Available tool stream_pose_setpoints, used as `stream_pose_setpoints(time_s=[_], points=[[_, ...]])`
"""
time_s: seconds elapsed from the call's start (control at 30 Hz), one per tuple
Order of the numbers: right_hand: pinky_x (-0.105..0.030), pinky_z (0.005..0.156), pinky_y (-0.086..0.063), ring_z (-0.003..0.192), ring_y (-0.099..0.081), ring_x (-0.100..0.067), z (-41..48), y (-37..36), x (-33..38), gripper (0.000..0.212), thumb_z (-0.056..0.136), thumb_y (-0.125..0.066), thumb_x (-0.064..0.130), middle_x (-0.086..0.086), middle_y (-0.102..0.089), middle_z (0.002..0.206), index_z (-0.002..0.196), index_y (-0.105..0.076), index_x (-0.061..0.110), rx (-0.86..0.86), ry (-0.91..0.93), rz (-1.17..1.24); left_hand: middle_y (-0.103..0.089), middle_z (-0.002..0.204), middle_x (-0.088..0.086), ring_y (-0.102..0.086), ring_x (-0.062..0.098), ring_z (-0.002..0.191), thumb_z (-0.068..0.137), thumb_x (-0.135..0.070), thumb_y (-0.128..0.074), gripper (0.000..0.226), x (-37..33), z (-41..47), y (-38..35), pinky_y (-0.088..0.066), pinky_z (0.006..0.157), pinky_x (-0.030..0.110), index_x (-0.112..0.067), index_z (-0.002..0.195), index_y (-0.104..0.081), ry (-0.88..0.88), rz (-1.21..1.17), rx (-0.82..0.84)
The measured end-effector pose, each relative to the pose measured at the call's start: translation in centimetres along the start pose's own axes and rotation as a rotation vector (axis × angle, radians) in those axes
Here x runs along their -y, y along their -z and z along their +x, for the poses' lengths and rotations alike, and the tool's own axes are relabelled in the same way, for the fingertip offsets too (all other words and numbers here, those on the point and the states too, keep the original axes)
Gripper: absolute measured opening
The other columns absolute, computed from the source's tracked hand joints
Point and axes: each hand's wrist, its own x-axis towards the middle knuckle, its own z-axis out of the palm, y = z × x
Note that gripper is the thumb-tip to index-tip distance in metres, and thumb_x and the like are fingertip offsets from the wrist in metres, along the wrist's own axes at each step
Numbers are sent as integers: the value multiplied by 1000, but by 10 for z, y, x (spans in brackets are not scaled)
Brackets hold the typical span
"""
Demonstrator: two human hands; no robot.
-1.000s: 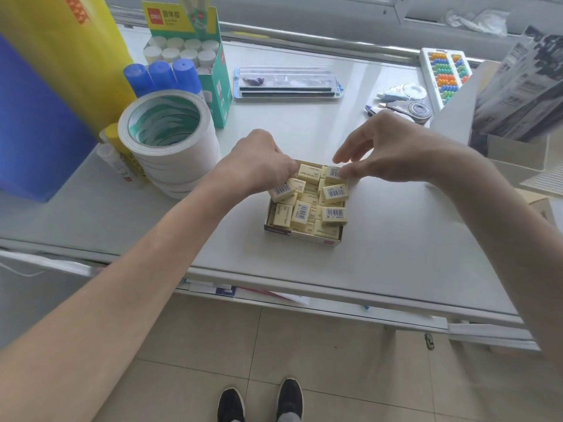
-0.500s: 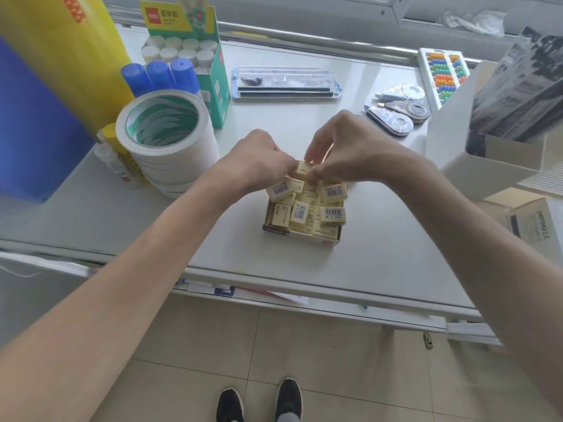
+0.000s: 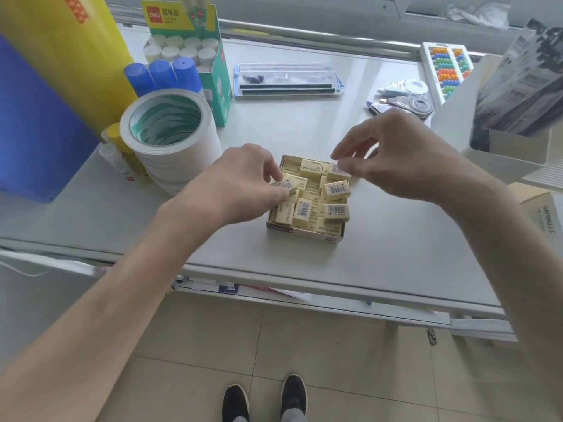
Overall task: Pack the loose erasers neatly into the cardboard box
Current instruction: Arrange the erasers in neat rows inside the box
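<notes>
A small open cardboard box (image 3: 304, 233) sits mid-table, filled with pale yellow erasers (image 3: 335, 212); several lie jumbled on top with barcodes up. My left hand (image 3: 240, 184) is at the box's left side, and its fingertips pinch one eraser (image 3: 286, 184) at the box's left edge. Above the back right corner hovers my right hand (image 3: 396, 156), fingers loosely curled and holding nothing. Its thumb tip is just over a barcode eraser (image 3: 337, 172). An upright eraser (image 3: 310, 169) stands at the back row.
A stack of white tape rolls (image 3: 170, 132) stands left of the box, with glue sticks (image 3: 161, 74) and a green display carton (image 3: 213, 71) behind. A clear ruler set (image 3: 286, 82), correction tapes (image 3: 408, 99) and an abacus (image 3: 446, 71) lie at the back. A white box (image 3: 457, 117) stands at right.
My right hand has let go of an eraser at the back row, lifted and moved right. My left hand keeps pinching its eraser at the left side.
</notes>
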Motion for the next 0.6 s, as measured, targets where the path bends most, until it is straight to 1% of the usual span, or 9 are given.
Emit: stream_pose_setpoints(time_s=[0.03,0.1,0.13,0.2,0.27,0.3,0.37,0.5,0.6], points=[[-7,60,-48,73,-63,-2,-4,0,-2,10,86,-74,17,12,-68,78,95,-78,21,22,-6,-16,-61,100,-8,-56,14,91,83,-38,-72,27,2,-2,-2,-39,76,24,-24,105,-67,-2,14,-3],[-9,55,-45,71,-60,-4,-10,-4,-6,13,83,-77,17,10,-67,78,95,-78,22,50,-27,-34,-62,101,-7,-55,13,89,81,-37,-73,31,5,-4,-5,-40,77,26,-24,108,-66,-19,20,-39],[-12,56,-44,71,-59,-6,-12,-6,-8,16,82,-79,18,9,-67,80,97,-78,23,57,-36,-35,-62,100,-7,-55,9,85,80,-37,-74,31,6,-4,-6,-40,76,26,-24,107,-66,-30,11,-59],[-19,59,-46,72,-58,-9,-15,-10,-10,20,79,-82,21,6,-67,81,99,-78,23,60,-42,-26,-64,97,-7,-53,1,76,79,-35,-76,29,6,-3,-8,-40,68,23,-23,104,-66,-66,-12,-81],[-23,61,-48,74,-58,-11,-16,-13,-12,21,78,-82,23,5,-66,82,99,-77,23,58,-39,-10,-65,95,-8,-51,0,69,78,-33,-78,28,6,-2,-9,-39,62,18,-24,101,-66,-103,-14,-80],[-23,62,-48,75,-58,-11,-17,-14,-12,21,78,-82,23,5,-66,82,98,-77,24,57,-37,2,-65,95,-9,-52,-1,69,77,-32,-79,28,5,-1,-10,-39,62,19,-24,101,-66,-117,-9,-79],[-22,63,-47,76,-59,-12,-18,-14,-12,20,78,-82,24,6,-67,81,97,-77,25,52,-29,23,-66,95,-9,-53,-1,69,78,-31,-78,26,6,0,-10,-41,64,21,-25,100,-65,-137,5,-84],[-26,66,-50,76,-60,-13,-18,-11,-13,20,78,-82,24,5,-69,81,97,-77,25,31,-25,47,-67,90,-7,-55,0,71,85,-39,-70,20,2,-1,-12,-40,61,16,-22,97,-67,-135,-15,-104],[-26,66,-51,77,-62,-12,-17,-10,-15,20,79,-81,24,5,-70,83,98,-77,26,29,-27,42,-66,88,-7,-59,9,81,90,-42,-61,23,-1,-2,-13,-43,71,22,-22,93,-70,-76,-46,-146]])
